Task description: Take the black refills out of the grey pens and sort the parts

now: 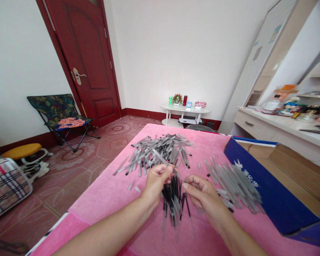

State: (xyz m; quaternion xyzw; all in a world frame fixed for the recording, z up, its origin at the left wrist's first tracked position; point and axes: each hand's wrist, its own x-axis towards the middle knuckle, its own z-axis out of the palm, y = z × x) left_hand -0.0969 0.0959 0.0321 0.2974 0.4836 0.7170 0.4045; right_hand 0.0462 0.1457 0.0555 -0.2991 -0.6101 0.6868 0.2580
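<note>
My left hand (160, 179) is closed around a grey translucent pen barrel (161, 157), which slants up and away to the left. The thumb and fingers of my right hand (198, 192) pinch at the near end of that same pen; whether they grip the barrel or a thin refill in it is too small to tell. Below and between my hands lies a bunch of black and clear refills (173, 202). A large heap of pen barrels (162, 147) spreads beyond my hands. To the right of my right hand, more grey barrels (237, 183) lie side by side, blurred.
Small pale caps (130, 185) lie left of my left hand on the pink cloth (106, 199). An open blue cardboard box (266, 188) stands at the right. Beyond it is a white dresser (272, 128) with bottles. A folding chair (61, 113) stands near the red door (82, 57).
</note>
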